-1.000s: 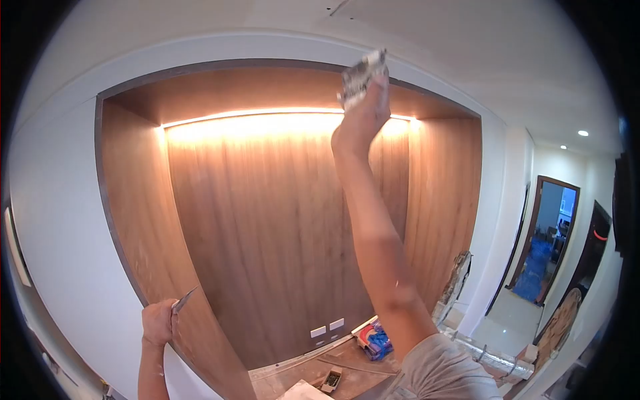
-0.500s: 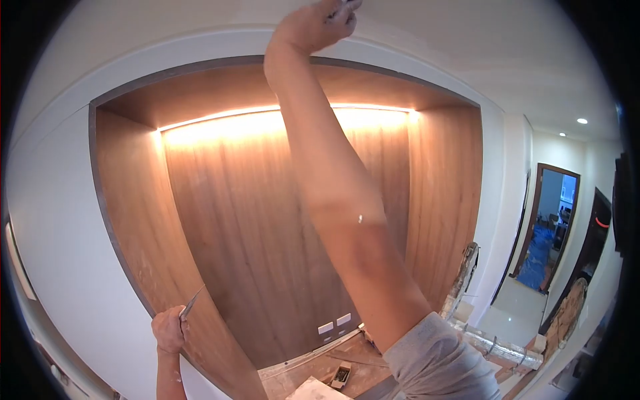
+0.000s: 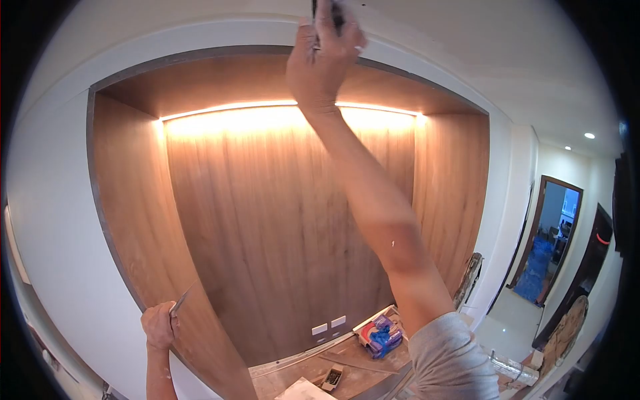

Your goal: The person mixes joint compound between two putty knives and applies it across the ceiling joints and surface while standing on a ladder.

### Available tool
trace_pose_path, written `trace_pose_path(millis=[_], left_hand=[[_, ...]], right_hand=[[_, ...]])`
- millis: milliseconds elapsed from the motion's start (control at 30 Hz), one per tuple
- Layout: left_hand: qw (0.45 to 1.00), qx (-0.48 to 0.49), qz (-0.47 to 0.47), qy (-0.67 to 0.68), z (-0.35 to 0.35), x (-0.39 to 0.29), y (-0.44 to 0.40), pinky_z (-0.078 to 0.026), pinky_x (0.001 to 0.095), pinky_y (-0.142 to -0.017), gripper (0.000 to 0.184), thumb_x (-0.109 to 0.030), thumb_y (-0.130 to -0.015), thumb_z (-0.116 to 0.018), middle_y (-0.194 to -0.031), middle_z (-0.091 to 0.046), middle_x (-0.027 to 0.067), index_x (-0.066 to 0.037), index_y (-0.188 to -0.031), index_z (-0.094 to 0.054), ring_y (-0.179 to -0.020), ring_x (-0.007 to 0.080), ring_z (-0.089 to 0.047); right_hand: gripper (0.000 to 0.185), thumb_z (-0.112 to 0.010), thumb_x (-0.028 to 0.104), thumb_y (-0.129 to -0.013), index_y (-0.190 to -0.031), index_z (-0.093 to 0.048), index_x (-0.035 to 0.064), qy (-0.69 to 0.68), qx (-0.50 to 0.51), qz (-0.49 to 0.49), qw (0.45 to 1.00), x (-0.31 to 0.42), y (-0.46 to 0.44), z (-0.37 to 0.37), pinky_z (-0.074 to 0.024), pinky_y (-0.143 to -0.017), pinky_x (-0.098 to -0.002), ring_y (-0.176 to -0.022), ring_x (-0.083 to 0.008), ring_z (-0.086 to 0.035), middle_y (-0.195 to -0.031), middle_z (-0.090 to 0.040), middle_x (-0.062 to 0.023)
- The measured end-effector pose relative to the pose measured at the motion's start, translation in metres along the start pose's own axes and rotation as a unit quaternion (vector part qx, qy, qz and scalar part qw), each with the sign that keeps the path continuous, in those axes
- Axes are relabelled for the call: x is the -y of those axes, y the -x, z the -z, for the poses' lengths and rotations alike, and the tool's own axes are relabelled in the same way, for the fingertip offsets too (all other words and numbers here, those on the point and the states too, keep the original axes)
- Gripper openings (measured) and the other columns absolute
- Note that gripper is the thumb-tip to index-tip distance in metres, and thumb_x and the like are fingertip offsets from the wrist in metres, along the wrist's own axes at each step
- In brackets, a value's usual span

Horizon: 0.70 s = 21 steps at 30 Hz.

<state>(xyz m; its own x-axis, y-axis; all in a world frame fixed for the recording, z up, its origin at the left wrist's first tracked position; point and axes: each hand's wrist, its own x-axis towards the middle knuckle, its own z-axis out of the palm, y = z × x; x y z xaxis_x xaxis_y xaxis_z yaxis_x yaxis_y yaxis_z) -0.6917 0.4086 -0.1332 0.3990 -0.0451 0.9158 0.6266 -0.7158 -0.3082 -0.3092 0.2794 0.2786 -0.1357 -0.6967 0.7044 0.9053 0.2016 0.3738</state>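
Observation:
My right hand (image 3: 327, 57) is raised to the white ceiling (image 3: 453, 40) at the top of the view, its fingers closed round a dark, flat-looking tool (image 3: 338, 17) whose far end is cut off by the frame's top edge. At lower left, my left hand (image 3: 160, 324) grips a thin pointed blade (image 3: 181, 301) that tilts up to the right, in front of the left side panel of a wood-lined recess (image 3: 287, 220). A bright light strip runs along the recess's top.
Low in the recess lie a colourful package (image 3: 381, 337), a small open box (image 3: 332, 378) and a white board (image 3: 303, 390). Two white sockets (image 3: 329, 325) sit on the back panel. Wrapped tubing (image 3: 513, 369) and a doorway (image 3: 547, 240) are at the right.
My right arm swung left and up from near the recess's top edge to the ceiling, then its hand turned and shifted slightly. My left hand stays low with the blade.

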Motion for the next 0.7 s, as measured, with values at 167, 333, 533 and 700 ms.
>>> trace_pose_path(millis=[167,333,533,700], left_hand=[[1.000,-0.007,0.010,0.014,-0.002,0.002,0.004,-0.046,0.0378,-0.057,0.011,-0.014,-0.090,-0.061,-0.082,-0.068,0.0091,-0.007,-0.097,-0.065,-0.066,0.0265,-0.065],[0.999,-0.031,-0.023,0.013,-0.002,0.004,0.003,-0.045,0.0373,-0.055,0.013,-0.012,-0.090,-0.061,-0.080,-0.067,0.0109,-0.003,-0.100,-0.063,-0.064,0.0267,-0.063],[0.998,-0.056,-0.026,0.012,-0.007,0.007,0.005,-0.044,0.0369,-0.054,0.012,-0.009,-0.091,-0.059,-0.081,-0.067,0.0108,-0.003,-0.101,-0.062,-0.063,0.0265,-0.061],[0.999,-0.032,-0.001,0.035,-0.010,0.012,0.019,-0.046,0.0393,-0.058,0.015,-0.009,-0.089,-0.058,-0.082,-0.067,0.0131,-0.001,-0.101,-0.062,-0.065,0.0294,-0.061]], right_hand=[[0.041,-0.064,0.019,-0.091,-0.131,-0.067,0.0224,0.269,-0.044,0.243,0.931,-0.044,-0.040,0.039,-0.0282,-0.111,-0.0571,-0.131,-0.0327,-0.046,-0.143,-0.053,-0.0159],[0.032,-0.067,0.020,-0.088,-0.119,-0.071,0.0271,0.355,0.002,0.405,0.843,-0.096,-0.072,0.054,-0.0328,-0.111,-0.0593,-0.133,-0.0302,-0.044,-0.145,-0.053,-0.0051],[0.042,-0.063,0.016,-0.090,-0.131,-0.065,0.0267,0.457,0.103,0.425,0.774,-0.126,-0.071,0.086,-0.0339,-0.113,-0.0600,-0.138,-0.0303,-0.040,-0.149,-0.049,-0.0016],[0.045,-0.071,0.023,-0.085,-0.128,-0.064,0.0341,0.455,0.091,0.361,0.809,-0.108,-0.030,0.086,-0.0346,-0.109,-0.0534,-0.127,-0.0224,-0.042,-0.141,-0.054,0.0029]])
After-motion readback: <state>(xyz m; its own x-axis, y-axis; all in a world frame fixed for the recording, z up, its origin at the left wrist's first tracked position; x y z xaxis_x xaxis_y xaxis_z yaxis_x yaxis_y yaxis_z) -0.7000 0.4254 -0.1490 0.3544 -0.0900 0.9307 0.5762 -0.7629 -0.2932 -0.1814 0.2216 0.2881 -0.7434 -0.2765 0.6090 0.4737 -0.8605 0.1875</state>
